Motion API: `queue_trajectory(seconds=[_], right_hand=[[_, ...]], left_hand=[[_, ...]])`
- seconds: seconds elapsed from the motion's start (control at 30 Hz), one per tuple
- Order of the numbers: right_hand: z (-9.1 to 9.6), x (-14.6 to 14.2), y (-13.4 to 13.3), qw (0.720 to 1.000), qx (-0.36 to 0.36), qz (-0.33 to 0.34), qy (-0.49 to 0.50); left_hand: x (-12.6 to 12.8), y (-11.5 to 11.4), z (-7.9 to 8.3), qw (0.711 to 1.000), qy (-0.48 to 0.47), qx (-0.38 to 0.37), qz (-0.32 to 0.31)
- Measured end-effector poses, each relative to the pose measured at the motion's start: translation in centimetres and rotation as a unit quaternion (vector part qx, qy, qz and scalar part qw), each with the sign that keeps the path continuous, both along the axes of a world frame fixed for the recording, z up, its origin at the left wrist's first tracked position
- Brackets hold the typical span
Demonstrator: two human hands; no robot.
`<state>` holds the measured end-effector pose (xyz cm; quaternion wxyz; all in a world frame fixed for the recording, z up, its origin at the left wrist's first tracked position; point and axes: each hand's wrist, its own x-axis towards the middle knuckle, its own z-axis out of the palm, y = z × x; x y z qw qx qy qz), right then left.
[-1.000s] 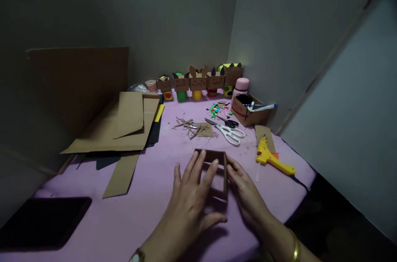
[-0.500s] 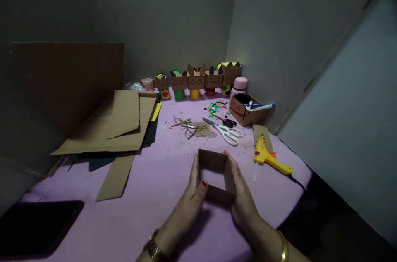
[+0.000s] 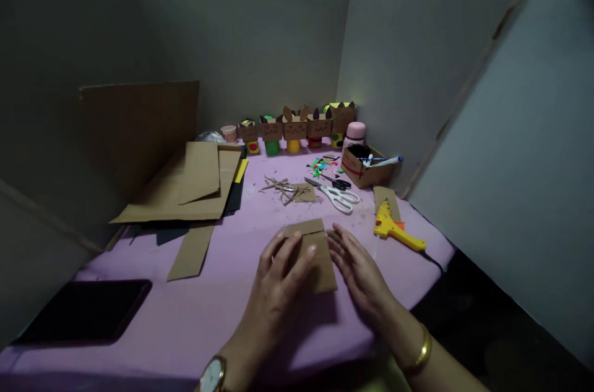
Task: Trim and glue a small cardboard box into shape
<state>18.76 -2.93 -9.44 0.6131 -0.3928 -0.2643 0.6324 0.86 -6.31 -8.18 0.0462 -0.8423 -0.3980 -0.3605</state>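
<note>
A small brown cardboard box frame [image 3: 325, 271] is between my hands, above the near middle of the table, with a flat side and a creased top edge facing me. My left hand [image 3: 277, 284] grips it from the left, fingers bent over its face; the thumb's side is partly hidden. Beside its right edge is my right hand [image 3: 361, 274], fingers stretched out and palm turned towards the cardboard. Whether those fingertips touch the edge I cannot tell. Beyond the box frame lie white-handled scissors [image 3: 341, 199] and thin cardboard scraps [image 3: 285, 188].
A yellow glue gun [image 3: 396, 234] rests on the right, its cord running off the edge. Behind it stands an open box [image 3: 364, 172] with pens. Cardboard sheets [image 3: 176, 203] and a dark tablet-like slab [image 3: 88, 311] lie left. Cardboard animal figures [image 3: 294, 129] line the back.
The cardboard frame has turned from showing its open middle to showing a flat side. My left hand has moved over its face, and my right palm has come off its side. The view has shifted.
</note>
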Motion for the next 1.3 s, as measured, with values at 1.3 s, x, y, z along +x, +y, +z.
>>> queue_trajectory(seconds=[1.3], right_hand=[[-0.2, -0.2, -4.5, 0.982, 0.112, 0.133, -0.076]], left_hand=[[1.5, -3.4, -0.6, 0.823, -0.428, -0.373, -0.02]])
